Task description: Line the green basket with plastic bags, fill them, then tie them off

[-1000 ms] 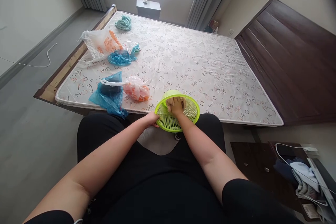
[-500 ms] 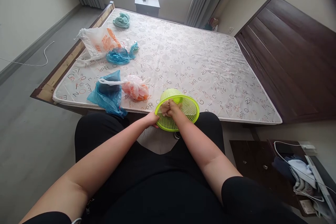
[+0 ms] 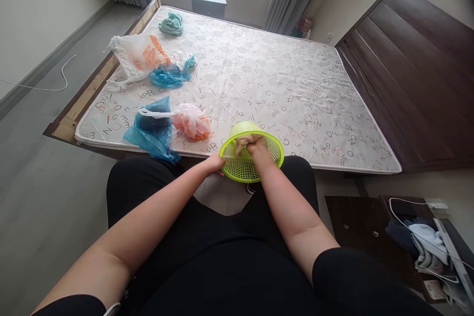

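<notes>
A lime-green plastic mesh basket (image 3: 272, 145) lies tilted toward me at the near edge of the mattress (image 3: 281, 84). My left hand (image 3: 215, 163) grips its left rim. My right hand (image 3: 255, 146) is inside the basket, fingers closed on a beige cloth (image 3: 242, 142) pressed against the mesh. Just left of the basket lie an orange-and-white plastic bag (image 3: 192, 122) and a blue plastic bag (image 3: 153, 126).
Further up the mattress lie a white-and-orange bag (image 3: 138, 54), a second blue bag (image 3: 168, 74) and a teal cloth (image 3: 171, 23). A dark wooden headboard (image 3: 414, 64) runs along the right. A low table with clothes and cables (image 3: 418, 237) stands at lower right. A nightstand (image 3: 208, 0) is at the far end.
My right hand has shifted inside the basket, left and then back right, rubbing the cloth over the mesh. The left hand keeps its hold on the rim. The view has tilted slightly.
</notes>
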`<state>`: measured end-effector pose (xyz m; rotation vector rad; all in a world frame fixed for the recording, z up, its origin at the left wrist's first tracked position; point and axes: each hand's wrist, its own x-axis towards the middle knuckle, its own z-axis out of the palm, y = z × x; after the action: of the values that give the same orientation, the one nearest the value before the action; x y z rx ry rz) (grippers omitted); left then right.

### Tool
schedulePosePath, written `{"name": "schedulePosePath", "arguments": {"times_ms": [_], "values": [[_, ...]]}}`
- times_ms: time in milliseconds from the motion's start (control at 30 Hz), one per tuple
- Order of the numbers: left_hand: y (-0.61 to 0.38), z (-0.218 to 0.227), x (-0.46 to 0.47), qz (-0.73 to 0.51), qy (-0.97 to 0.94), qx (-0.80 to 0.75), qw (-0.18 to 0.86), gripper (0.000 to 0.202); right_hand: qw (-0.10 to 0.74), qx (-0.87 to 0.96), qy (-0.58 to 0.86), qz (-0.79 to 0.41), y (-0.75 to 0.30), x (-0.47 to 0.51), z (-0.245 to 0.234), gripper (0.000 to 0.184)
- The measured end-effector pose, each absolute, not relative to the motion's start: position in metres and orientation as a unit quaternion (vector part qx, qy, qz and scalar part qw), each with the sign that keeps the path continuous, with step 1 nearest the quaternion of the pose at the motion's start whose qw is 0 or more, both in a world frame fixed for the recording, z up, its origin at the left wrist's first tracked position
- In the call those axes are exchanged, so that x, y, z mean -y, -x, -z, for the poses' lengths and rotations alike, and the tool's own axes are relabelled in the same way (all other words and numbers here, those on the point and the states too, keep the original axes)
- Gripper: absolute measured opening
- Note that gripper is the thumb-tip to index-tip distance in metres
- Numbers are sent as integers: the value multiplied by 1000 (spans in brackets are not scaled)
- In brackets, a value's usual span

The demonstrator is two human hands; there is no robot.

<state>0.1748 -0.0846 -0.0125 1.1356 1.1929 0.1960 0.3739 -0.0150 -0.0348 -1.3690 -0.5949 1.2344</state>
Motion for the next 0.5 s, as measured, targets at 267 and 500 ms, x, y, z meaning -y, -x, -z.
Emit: {"name": "schedulePosePath", "arguments": {"times_ms": [267,500], "values": [[-171,16,78,-118,-448,-538,704,55,505,383,558,-536,-346,37,33,38],[-163,20,76,-124,-419,-551,711,47,371,552,578,-472,-330,48,41,29]]}}
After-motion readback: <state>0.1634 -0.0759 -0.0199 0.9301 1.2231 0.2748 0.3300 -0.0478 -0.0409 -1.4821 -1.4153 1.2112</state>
